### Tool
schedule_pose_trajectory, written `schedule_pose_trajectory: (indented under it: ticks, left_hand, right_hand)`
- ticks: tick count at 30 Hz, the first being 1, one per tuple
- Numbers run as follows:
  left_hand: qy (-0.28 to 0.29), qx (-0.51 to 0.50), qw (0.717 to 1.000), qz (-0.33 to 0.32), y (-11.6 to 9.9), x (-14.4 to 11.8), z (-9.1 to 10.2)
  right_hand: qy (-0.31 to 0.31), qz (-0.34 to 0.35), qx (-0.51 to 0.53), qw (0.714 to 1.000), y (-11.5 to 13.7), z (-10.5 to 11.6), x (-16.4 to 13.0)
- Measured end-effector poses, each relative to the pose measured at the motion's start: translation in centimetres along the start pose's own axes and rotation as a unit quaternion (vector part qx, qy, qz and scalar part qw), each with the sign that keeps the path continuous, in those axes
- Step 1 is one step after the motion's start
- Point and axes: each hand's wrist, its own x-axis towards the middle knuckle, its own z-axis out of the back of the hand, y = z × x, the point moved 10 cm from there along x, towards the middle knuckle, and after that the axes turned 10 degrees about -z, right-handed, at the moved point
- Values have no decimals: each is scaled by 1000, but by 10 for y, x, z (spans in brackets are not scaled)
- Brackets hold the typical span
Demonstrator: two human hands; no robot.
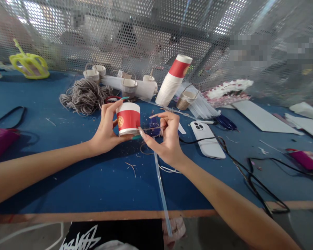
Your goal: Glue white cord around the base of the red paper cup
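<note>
Head view, from the left edge of the blue bench [67,180] to the right: a magenta tool [0,140] with a black cord lies at the left edge, and a yellow-green plastic piece [28,66] sits at the far left corner. Further in, a tangle of grey twine [85,95] lies near the far edge, with several small twine-wrapped cups [95,73] behind it. The left hand [106,130] is raised above the middle of the bench, its fingers curled closed around a short red and white paper cup [128,119], held upright with the thumb at the near side and the fingertips over the rim. Just right of the cup, the right hand [168,139] pinches a thin strand of twine [152,128] between thumb and fingers; the strand runs roughly level, its long axis pointing left at the lower part of the cup wall, its far end touching or almost touching it. So the cup lies directly left of the right fingers, and the left hand is the one on it. A clear glue stick [161,192] slants from under the right hand toward the near edge. Beyond the hands leans a stack of paper cups [173,81]; right of it a white phone [207,139] lies face down, a black cable [240,166] trails across, and a second magenta tool [306,159] rests near the right edge
</note>
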Motion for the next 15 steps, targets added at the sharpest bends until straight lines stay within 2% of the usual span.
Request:
schedule_pose_trajectory:
  ticks: [8, 15]
  left_hand:
    - [-4, -46, 999, -2, 5, -1, -1]
    - [-6, -72, 997, 6, 10, -4, -2]
  right_hand:
    - [3, 27, 22, 999, 8, 0, -1]
    - [12, 29, 2, 999, 9, -1, -2]
